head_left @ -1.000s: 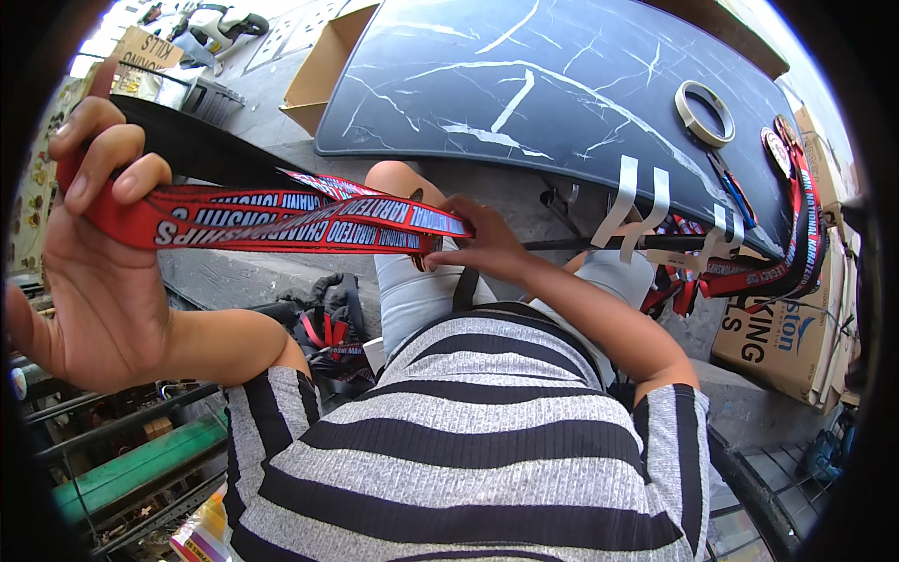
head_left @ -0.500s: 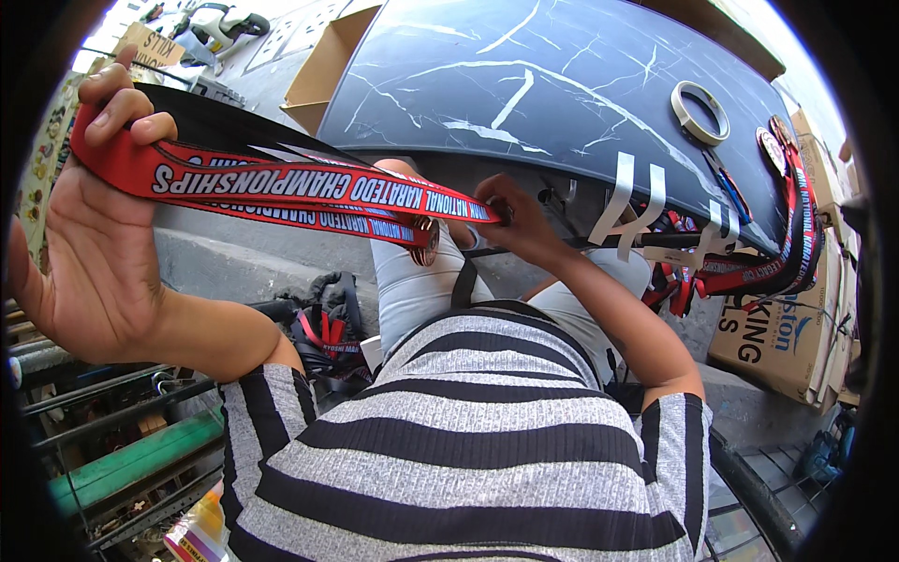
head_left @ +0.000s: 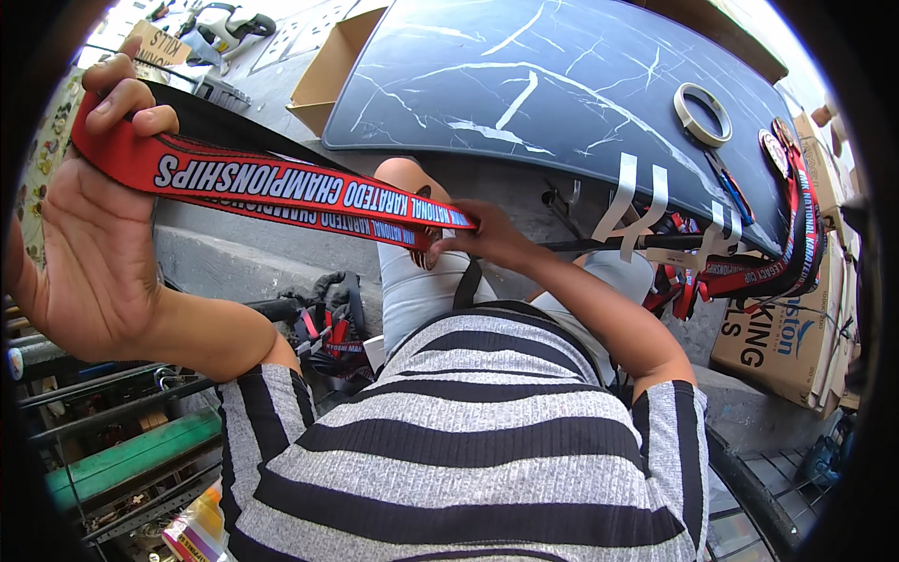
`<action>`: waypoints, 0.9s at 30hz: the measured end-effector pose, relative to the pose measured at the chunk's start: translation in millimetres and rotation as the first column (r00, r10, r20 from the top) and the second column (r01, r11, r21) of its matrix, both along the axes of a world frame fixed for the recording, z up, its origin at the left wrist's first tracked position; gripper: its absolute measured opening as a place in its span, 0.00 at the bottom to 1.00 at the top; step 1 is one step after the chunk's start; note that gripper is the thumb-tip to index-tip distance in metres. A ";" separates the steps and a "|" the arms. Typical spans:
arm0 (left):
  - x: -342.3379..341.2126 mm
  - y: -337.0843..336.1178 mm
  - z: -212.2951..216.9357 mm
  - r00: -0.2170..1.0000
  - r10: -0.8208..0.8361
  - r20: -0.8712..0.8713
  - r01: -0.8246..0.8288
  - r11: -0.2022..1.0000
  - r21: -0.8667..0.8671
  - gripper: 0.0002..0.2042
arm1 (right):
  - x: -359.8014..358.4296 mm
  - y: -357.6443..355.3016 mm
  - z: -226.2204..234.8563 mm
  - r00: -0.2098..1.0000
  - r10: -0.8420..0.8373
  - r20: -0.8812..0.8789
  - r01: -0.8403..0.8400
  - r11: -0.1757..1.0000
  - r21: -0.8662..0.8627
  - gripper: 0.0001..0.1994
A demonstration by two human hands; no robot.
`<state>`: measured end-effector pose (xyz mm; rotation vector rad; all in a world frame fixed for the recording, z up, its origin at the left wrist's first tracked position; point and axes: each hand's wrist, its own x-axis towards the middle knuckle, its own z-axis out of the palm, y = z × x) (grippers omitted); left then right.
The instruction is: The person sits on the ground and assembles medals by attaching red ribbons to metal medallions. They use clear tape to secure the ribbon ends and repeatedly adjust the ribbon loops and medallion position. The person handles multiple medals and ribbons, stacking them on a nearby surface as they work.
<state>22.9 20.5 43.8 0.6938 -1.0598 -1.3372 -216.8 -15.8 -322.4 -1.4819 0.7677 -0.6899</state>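
Observation:
My left hand (head_left: 98,234) is raised at the left, its fingers curled over the looped ends of several red and black printed medal ribbons (head_left: 281,187). Taut, the ribbons run across to the middle, over my lap. There my right hand (head_left: 482,234) grips their other ends, next to bronze-coloured medals (head_left: 424,255) that hang together. The right fingertips touch the medals' edge; part of the medals is hidden behind the ribbons.
On the dark marbled table (head_left: 449,94) lie a tape roll (head_left: 691,117), scissors (head_left: 730,187) and more medals (head_left: 773,155), their ribbons hanging off the side. Tape strips (head_left: 618,201) dangle from its edge. Cardboard boxes (head_left: 773,342) stand right; a dark rack (head_left: 122,403) is left.
My right hand has moved slightly left and down along the ribbons to the medals. The ribbons lie closer together, and the left hand has barely moved.

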 end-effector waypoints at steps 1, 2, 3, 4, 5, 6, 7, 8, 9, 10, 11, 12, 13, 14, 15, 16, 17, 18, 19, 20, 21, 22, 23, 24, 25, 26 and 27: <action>-0.3 0.5 0.1 1.000 0.001 0.006 -0.001 1.000 0.003 0.62 | -5.0 -4.5 -1.3 1.000 0.005 -0.007 -0.004 0.996 0.089 0.22; -1.3 1.3 0.7 1.000 0.000 0.012 0.000 1.000 0.001 0.62 | -6.3 -9.0 -3.2 0.997 -0.054 0.046 0.051 0.997 0.058 0.22; -2.8 1.6 0.8 1.000 0.009 0.020 -0.009 1.000 0.005 0.61 | -6.2 -13.9 -5.6 0.987 -0.114 0.112 0.113 0.993 0.016 0.21; -5.0 2.0 0.8 0.999 0.018 0.028 -0.018 1.000 0.008 0.61 | -5.8 -18.4 -8.1 0.969 -0.171 0.180 0.177 0.984 -0.022 0.20; -7.6 2.3 1.0 0.998 0.039 0.041 -0.040 0.999 0.016 0.61 | -3.8 -22.7 -10.6 0.969 -0.198 0.149 0.215 0.971 -0.106 0.20; -10.8 2.9 0.2 0.998 0.036 0.050 -0.037 0.999 0.021 0.61 | -0.3 -27.0 -12.8 0.976 -0.190 0.110 0.207 0.964 -0.167 0.20; -14.0 3.6 -0.4 0.998 0.032 0.059 -0.034 0.999 0.025 0.61 | 5.2 -31.0 -14.7 0.982 -0.185 0.038 0.189 0.960 -0.209 0.20; -17.3 4.9 -3.5 0.998 0.003 0.063 -0.005 1.000 0.027 0.62 | 11.7 -33.7 -16.3 0.983 -0.181 -0.033 0.168 0.954 -0.249 0.20; -20.1 5.4 -5.9 0.997 -0.024 0.069 0.022 0.999 0.027 0.62 | 19.3 -35.7 -17.7 0.989 -0.144 0.023 0.146 0.960 -0.241 0.20; -22.1 5.3 -7.5 0.997 -0.058 0.040 0.058 0.998 0.022 0.62 | 28.0 -37.1 -19.1 0.991 -0.106 0.080 0.122 0.965 -0.233 0.20; -23.3 5.0 -9.2 0.996 -0.092 0.010 0.091 0.996 0.015 0.63 | 34.9 -38.5 -20.7 0.989 -0.065 0.135 0.095 0.969 -0.228 0.19; -23.6 5.0 -10.9 0.992 -0.124 -0.019 0.124 0.992 0.009 0.63 | 40.3 -41.0 -22.6 0.993 -0.037 0.115 0.063 0.971 -0.230 0.19; -23.1 5.4 -12.0 0.995 -0.099 -0.011 0.099 0.995 0.001 0.64 | 44.2 -44.5 -24.8 0.996 -0.008 0.093 0.029 0.973 -0.230 0.18; -21.8 5.6 -12.3 0.997 -0.073 -0.002 0.073 0.997 -0.007 0.64 | 45.9 -47.5 -27.5 0.997 0.022 0.071 -0.006 0.973 -0.229 0.18; -20.1 5.9 -12.0 0.999 -0.046 0.006 0.046 0.999 -0.014 0.64 | 45.1 -50.2 -30.6 0.997 0.004 0.079 0.019 0.961 -0.278 0.17; -17.7 5.8 -9.6 0.999 -0.032 0.025 0.032 0.999 0.003 0.65 | 40.6 -52.9 -33.9 0.996 -0.015 0.088 0.043 0.944 -0.326 0.17; -15.3 5.5 -5.5 0.999 -0.018 0.043 0.017 1.000 0.018 0.65 | 34.3 -55.5 -37.0 0.996 -0.041 0.085 0.070 0.926 -0.370 0.17; -13.5 6.3 -3.6 0.999 -0.023 0.042 0.021 0.999 0.032 0.66 | 28.2 -57.1 -39.6 0.993 -0.050 0.103 0.085 0.927 -0.365 0.16; -12.4 6.9 -2.1 0.999 -0.027 0.040 0.026 0.999 0.046 0.66 | 20.8 -57.7 -41.3 0.991 -0.071 0.110 0.105 0.930 -0.352 0.15; -12.1 7.9 -1.8 0.998 -0.054 0.020 0.053 0.997 0.057 0.66 | 14.3 -57.3 -42.1 0.991 -0.108 0.073 0.125 0.943 -0.308 0.14; -12.4 8.3 -2.7 0.996 -0.086 0.002 0.086 0.995 0.058 0.66 | 7.9 -55.9 -41.6 0.989 -0.120 0.083 0.137 0.961 -0.240 0.13; -13.6 8.4 -3.7 0.993 -0.119 -0.015 0.119 0.991 0.059 0.66 | 0.3 -53.7 -40.1 0.988 -0.145 0.047 0.151 0.979 -0.140 0.12; -15.9 9.3 -8.3 0.988 -0.154 -0.028 0.155 0.987 0.049 0.67 | -5.5 -50.7 -37.4 0.986 -0.162 0.034 0.163 0.986 -0.030 0.11; -18.1 8.5 -9.5 0.985 -0.171 -0.035 0.173 0.984 0.042 0.67 | -9.0 -48.9 -33.6 0.987 -0.162 0.016 0.163 0.981 -0.109 0.11; -20.7 7.9 -11.6 0.981 -0.189 -0.041 0.190 0.981 0.036 0.67 | -11.2 -46.3 -29.2 0.988 -0.155 0.023 0.157 0.972 -0.178 0.12; -22.9 6.3 -11.5 0.981 -0.189 -0.040 0.190 0.981 0.034 0.68 | -12.8 -43.7 -24.7 0.987 -0.159 0.016 0.159 0.961 -0.228 0.13; -24.9 5.3 -11.3 0.980 -0.196 -0.045 0.198 0.980 0.032 0.68 | -12.9 -40.8 -20.6 0.984 -0.172 -0.047 0.149 0.936 -0.319 0.16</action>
